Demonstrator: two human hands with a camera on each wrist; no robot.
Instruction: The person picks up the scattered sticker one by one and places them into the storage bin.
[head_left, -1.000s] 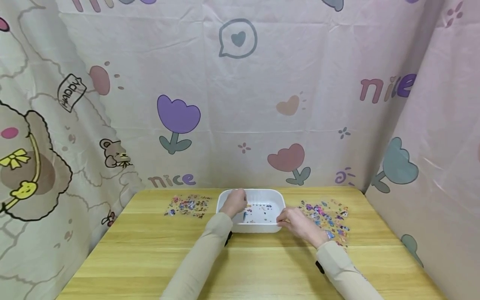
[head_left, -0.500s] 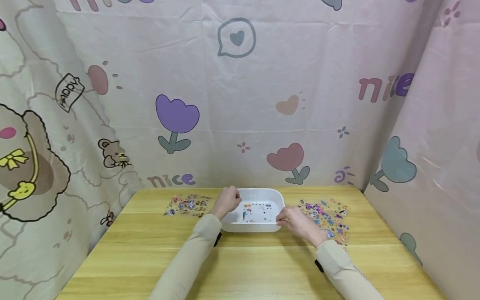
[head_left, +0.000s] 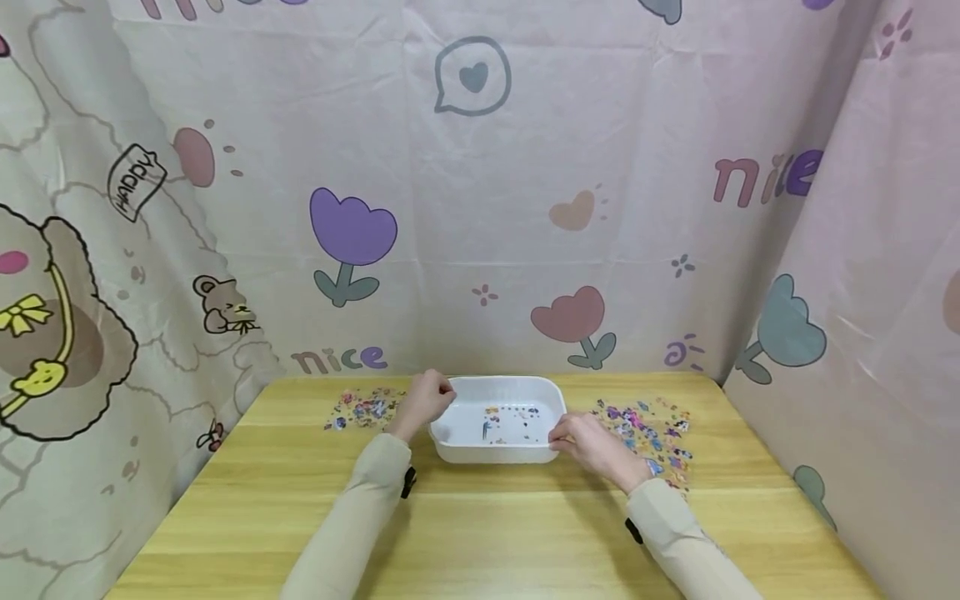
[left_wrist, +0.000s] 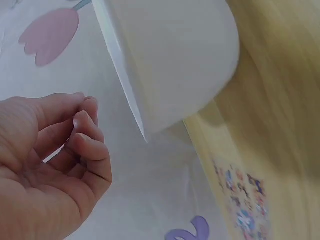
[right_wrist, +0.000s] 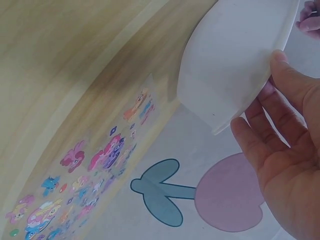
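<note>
A white rectangular plastic tray (head_left: 495, 455) stands at the back middle of the table, with small colourful stickers (head_left: 517, 414) scattered over its inside bottom. My right hand (head_left: 596, 448) pinches the tray's near right corner; in the right wrist view, its thumb and fingers meet the rim of the tray (right_wrist: 235, 60). My left hand (head_left: 424, 403) hovers at the tray's left rim, apart from it. The left wrist view has this hand (left_wrist: 65, 160) with loosely curled fingers, thumb near the index fingertip, and nothing visible held.
A clear sheet of colourful stickers (head_left: 365, 409) lies left of the tray, partly behind my left hand. A larger clear sticker sheet (head_left: 647, 429) with cartoon ponies lies to the right, beside my right hand. A patterned curtain (head_left: 465, 208) hangs behind the wood-grain table (head_left: 480, 533).
My left hand has drawn out from over the tray and moved left past its rim, uncovering the tray's left part. The right hand has kept its grip on the corner.
</note>
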